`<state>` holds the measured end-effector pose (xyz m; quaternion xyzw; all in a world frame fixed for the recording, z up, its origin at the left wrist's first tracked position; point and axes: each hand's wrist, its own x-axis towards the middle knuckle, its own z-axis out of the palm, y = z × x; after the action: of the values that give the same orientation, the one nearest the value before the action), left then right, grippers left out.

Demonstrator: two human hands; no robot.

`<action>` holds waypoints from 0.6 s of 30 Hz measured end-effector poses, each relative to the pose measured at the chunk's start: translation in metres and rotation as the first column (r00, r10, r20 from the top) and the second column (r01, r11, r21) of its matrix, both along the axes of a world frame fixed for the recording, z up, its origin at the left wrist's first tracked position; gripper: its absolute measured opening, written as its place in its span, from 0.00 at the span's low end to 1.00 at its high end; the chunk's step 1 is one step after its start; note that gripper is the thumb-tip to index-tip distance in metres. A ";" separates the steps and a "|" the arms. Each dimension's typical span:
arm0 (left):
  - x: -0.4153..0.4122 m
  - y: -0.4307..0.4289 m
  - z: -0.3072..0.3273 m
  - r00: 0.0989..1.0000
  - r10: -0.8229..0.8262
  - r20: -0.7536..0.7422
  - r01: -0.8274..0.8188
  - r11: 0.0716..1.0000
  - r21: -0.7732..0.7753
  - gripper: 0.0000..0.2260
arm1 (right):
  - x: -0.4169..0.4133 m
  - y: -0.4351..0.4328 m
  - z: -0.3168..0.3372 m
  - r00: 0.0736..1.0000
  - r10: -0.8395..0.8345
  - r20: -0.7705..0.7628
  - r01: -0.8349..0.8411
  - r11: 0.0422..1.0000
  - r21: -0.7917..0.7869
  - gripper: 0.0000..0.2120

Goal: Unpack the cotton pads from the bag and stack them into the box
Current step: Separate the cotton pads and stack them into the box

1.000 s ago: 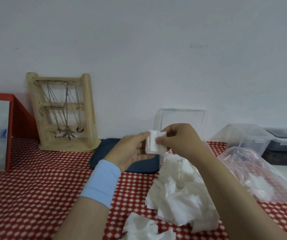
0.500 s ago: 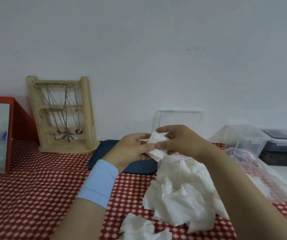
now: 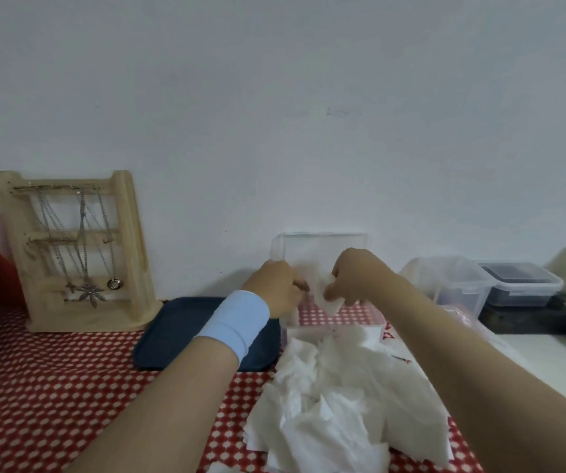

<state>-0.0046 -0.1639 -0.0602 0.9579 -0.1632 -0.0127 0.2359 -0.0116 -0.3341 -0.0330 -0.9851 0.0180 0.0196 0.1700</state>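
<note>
At frame centre the right hand (image 3: 360, 278) pinches a pad (image 3: 326, 297) over the clear box (image 3: 319, 249), the left hand (image 3: 276, 288) curled beside it, grip unclear, so placing seems in hand; next, lay it flat, then take another from the pile (image 3: 336, 401) below.

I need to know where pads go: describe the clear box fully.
The clear box is a transparent, rectangular plastic container, seemingly open-topped, standing upright on the red checked cloth by the white wall. The right hand pinches a white pad at its opening, the left hand close beside. The pad pile lies against its front; the blue tray sits left.
</note>
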 end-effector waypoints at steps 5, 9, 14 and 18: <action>0.013 0.002 -0.014 0.999 0.011 -0.040 -0.004 0.987 0.163 0.18 | 0.015 0.023 -0.023 0.999 -0.050 -0.002 0.049 0.988 -0.147 0.13; 0.012 0.012 -0.020 0.999 -0.025 -0.038 0.028 0.996 0.081 0.18 | 0.021 0.041 -0.033 0.997 -0.073 0.002 0.071 0.965 -0.253 0.13; 0.006 0.023 -0.024 0.997 -0.072 -0.006 0.072 0.997 -0.032 0.21 | 0.024 0.046 -0.030 0.973 -0.075 -0.218 0.131 0.958 0.254 0.15; 0.001 0.028 -0.026 0.996 -0.082 -0.034 0.079 0.994 -0.078 0.22 | 0.019 0.032 -0.017 0.928 -0.104 -0.357 0.240 0.901 0.360 0.15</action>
<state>-0.0033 -0.1355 -0.0860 0.9403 -0.1978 -0.0337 0.2748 0.0075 -0.3018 -0.0500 -0.9069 0.1300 0.1717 0.3621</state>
